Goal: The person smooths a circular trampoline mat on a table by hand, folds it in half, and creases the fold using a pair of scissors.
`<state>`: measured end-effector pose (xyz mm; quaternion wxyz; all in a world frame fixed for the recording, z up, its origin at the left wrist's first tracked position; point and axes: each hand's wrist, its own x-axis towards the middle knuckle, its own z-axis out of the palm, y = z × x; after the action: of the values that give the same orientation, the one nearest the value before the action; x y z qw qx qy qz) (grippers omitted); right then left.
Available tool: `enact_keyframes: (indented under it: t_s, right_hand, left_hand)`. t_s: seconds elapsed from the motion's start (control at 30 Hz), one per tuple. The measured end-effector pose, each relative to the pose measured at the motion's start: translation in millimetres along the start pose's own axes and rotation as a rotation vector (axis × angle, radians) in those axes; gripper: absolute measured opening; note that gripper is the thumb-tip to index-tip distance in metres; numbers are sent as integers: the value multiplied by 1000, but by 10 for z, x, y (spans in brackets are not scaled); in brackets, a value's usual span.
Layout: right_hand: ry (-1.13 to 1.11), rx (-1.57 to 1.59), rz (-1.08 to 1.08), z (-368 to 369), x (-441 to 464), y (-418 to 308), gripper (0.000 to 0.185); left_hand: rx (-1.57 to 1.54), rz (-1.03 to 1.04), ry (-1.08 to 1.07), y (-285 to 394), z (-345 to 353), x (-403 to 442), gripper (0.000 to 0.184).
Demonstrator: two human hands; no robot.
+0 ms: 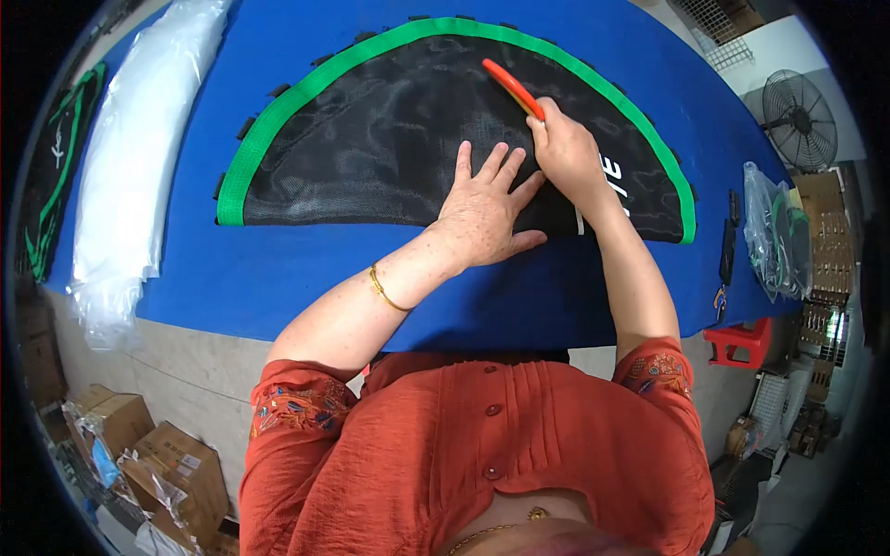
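Observation:
Spread before me is a piece of black mesh, folded into a half circle. A green band edges its curve, with several small black tabs along the outside. My left hand lies flat on the mesh near the straight fold, fingers spread. Just right of it, my right hand is closed around a slim red tool with a yellowish edge, its long end pointing up and left over the mesh. The tool's kind cannot be made out. White lettering on the mesh is partly hidden by my right hand and forearm.
Clear plastic bags lie stacked on the blue table at left. More bagged items and a black strap with a clip are at right. A red stool, a fan and cardboard boxes stand around.

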<state>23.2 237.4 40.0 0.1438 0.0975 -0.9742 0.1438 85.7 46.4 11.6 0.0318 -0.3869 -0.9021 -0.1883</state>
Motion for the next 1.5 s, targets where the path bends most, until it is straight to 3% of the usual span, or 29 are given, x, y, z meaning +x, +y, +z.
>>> enact_keyframes:
  t_s: [0.2,0.43,0.83,1.03,1.17,1.33,1.5]
  right_hand:
    - [-182,147,93,-365,-520,-298,18]
    - [-37,-26,78,-351,-642,-63,20]
    - [58,-328,527,-599,-577,1014,26]
    - [13,-262,427,-570,-590,897,27]
    - [59,-268,528,-508,-493,1090,29]
    - [-3,-286,360,-438,-496,902,26]
    - [72,-253,396,-433,-439,954,24]
  left_hand:
    - [7,3,-14,3,-25,4,84]
    - [7,0,13,34,-20,12,86]
    - [22,-1,23,31,20,8,84]
    - [42,-2,19,47,-1,18,84]
    - [43,1,31,39,14,14,84]
    - [56,2,21,40,29,23,83]
    - [67,6,27,36,52,13,84]
